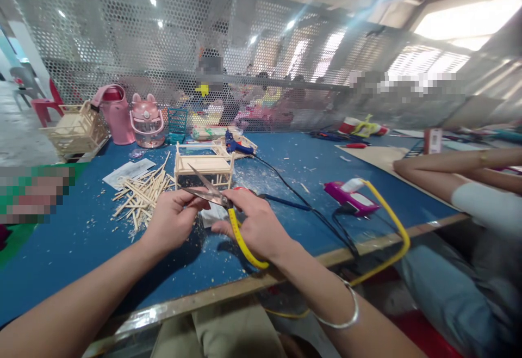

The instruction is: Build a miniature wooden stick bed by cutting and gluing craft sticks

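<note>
In my right hand (261,224) is a pair of scissors (212,196) with yellow grips, its blades parted and pointing left. My left hand (171,219) is closed in a pinch right beside the blades; what its fingers hold is hidden. Just beyond both hands stands a small frame (204,166) built of pale wooden sticks. To its left, a loose pile of thin wooden sticks (144,195) lies partly over a white paper (129,173). A white packet (214,215) shows beneath the scissors.
A blue glue gun (238,144) lies behind the frame. Black cords run right, near a purple power block (353,199) with a yellow cable. Pink bottles (117,118) and a wooden model (77,129) stand back left. Another person's arm (432,176) rests at right.
</note>
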`<state>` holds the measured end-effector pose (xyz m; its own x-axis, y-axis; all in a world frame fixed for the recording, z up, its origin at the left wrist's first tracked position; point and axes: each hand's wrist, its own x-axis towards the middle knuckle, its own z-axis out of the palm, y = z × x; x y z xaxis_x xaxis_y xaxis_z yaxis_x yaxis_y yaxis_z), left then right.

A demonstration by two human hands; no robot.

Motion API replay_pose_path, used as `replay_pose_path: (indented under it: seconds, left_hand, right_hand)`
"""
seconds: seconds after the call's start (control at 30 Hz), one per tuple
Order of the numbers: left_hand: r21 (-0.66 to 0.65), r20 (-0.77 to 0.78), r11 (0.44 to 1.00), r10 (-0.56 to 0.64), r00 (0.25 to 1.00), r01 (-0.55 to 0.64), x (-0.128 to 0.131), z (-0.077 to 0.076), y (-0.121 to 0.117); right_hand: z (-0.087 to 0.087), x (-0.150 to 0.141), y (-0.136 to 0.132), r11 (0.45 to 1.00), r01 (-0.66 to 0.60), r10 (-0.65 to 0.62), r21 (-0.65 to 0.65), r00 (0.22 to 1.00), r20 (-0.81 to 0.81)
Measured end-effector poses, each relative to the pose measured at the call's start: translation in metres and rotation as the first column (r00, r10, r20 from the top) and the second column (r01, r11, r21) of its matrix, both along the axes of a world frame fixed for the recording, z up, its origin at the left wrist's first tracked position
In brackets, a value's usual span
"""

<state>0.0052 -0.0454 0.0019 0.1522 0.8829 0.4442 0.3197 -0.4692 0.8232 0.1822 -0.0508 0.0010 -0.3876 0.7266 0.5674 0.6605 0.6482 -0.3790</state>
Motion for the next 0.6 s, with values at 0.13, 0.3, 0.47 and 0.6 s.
replay_pose_path:
  seconds: [0.13,0.3,0.47,0.6]
  left_hand:
    - [-0.006,-0.024,0.999,-0.038,0.999,0.038,0.001,0.005,-0.001]
    - [-0.066,0.056,0.993,-0.096,0.994,0.1,0.001,0.004,0.002]
    - [-0.11,0.165,0.981,-0.14,0.976,0.16,-0.001,-0.004,0.007]
    - [-0.069,0.118,0.979,-0.183,0.976,0.192,-0.002,-0.004,0.007]
  right_hand:
    - [-0.005,0.003,0.002,0.992,-0.106,0.102,-0.065,0.993,-0.061]
    - [-0.004,0.001,-0.001,0.983,-0.107,0.096,-0.151,0.992,-0.079]
    - [0.004,0.001,-0.002,0.993,-0.029,0.029,-0.115,1.0,0.001]
    - [0.006,0.002,-0.003,0.997,-0.031,0.033,-0.072,0.999,0.016]
